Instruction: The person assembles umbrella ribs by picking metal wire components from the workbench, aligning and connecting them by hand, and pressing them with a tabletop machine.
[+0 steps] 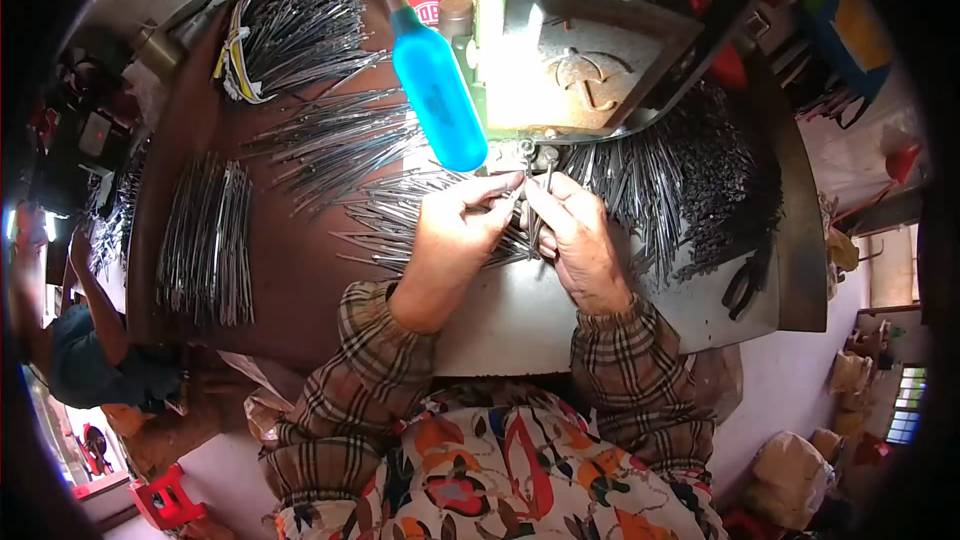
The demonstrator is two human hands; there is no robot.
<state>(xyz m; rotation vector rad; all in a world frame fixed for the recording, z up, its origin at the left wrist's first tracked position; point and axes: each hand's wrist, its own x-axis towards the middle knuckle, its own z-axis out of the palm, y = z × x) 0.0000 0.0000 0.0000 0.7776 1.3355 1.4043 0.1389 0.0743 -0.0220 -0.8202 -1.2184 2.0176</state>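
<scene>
Grey-black and slender, one small cluster of rods [536,228] runs through our right hand [575,235], gripped between thumb and fingers, its ends showing on the far and near sides. Our left hand [460,225] sits just left, fingertips drawn close; whether they grip anything, we cannot tell. Around our two hands we see four heaps of similar rods to the left and one broad pile [690,180] to the right. One blue cylinder [440,95] and one machine [600,60] stand out on the far side.
</scene>
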